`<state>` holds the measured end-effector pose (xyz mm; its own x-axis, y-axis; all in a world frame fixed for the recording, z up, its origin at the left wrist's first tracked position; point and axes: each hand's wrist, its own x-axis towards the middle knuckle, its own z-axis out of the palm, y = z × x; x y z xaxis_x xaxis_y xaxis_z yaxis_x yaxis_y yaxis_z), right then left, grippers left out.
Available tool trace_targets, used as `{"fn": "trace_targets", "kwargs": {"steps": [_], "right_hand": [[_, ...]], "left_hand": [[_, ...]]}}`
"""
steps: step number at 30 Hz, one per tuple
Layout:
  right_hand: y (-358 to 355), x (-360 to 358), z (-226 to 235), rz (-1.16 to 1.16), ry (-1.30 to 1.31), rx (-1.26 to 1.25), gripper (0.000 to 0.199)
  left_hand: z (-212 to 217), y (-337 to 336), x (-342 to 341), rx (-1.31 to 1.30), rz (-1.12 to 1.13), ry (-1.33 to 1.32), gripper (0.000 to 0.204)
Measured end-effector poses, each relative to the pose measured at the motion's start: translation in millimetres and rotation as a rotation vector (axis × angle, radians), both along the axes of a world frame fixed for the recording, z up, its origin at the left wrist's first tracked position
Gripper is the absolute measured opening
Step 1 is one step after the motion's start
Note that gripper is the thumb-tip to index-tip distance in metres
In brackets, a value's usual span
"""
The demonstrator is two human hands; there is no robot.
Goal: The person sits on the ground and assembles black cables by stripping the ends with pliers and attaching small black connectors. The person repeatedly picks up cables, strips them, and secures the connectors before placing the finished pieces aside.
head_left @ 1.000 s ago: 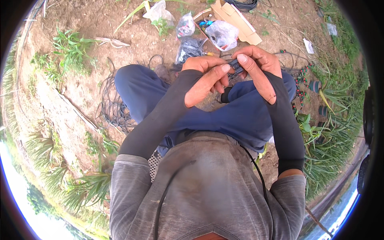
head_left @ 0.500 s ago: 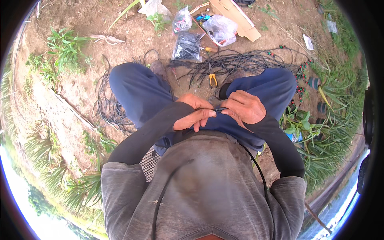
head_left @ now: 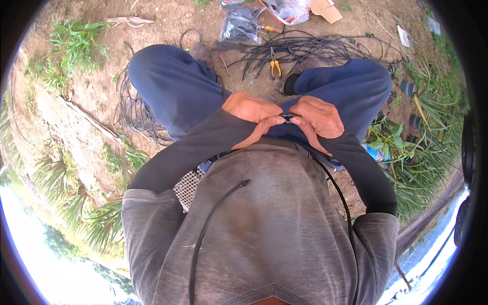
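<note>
Above my lap, my left hand and my right hand meet, thumbs and fingers pinched on a short black tube-like piece. Only a small length of it shows between the fingertips, so its ends are hidden. Past my hands, pliers with yellow-orange handles lie on the ground between my bent legs. Beyond them spreads a heap of thin black tubing. A thin pointed tool rests near my left foot.
A clear bag of black parts, a yellow-handled tool and a cardboard piece are at the far side. More black tubing coils beside my left leg. Small red and green fittings lie right. A black cord hangs over my shirt.
My hands have moved up and slightly right in the picture, still pinching the black piece. My left fingers, spread below it before, are now curled in closer. The whole view has tilted nearer.
</note>
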<state>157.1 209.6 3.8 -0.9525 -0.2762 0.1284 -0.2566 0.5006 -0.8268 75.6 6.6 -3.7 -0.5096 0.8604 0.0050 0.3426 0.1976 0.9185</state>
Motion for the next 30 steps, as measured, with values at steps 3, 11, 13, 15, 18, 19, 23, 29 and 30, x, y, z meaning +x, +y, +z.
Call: {"fn": "trace_targets", "kwargs": {"steps": [3,11,13,15,18,19,23,29,30], "right_hand": [[-1,1,3,-0.018,-0.046,-0.026,0.009],[3,3,12,-0.077,-0.534,-0.143,0.012],[4,0,11,-0.098,-0.527,-0.085,0.014],[3,-1,10,-0.122,-0.459,-0.077,0.013],[1,-1,5,-0.137,-0.266,-0.029,0.01],[0,-1,2,-0.137,-0.192,-0.011,0.009],[-2,4,-3,-0.136,-0.162,-0.022,0.005],[-5,6,-2,-0.085,-0.075,0.015,0.009],[-6,6,-1,-0.07,-0.066,0.021,0.01]], "left_hand": [[-5,3,2,0.088,0.027,0.245,0.009],[-7,2,6,0.055,0.008,0.38,0.015],[-9,5,3,0.04,0.051,0.371,0.015],[-9,6,1,0.024,0.088,0.354,0.013],[-7,6,-1,-0.01,0.107,0.318,0.015],[-7,5,-1,-0.034,0.089,0.308,0.015],[-10,4,-2,0.002,0.056,0.272,0.013],[-12,5,-1,0.027,0.024,0.089,0.004],[-10,4,-1,-0.011,-0.001,-0.021,0.007]]}}
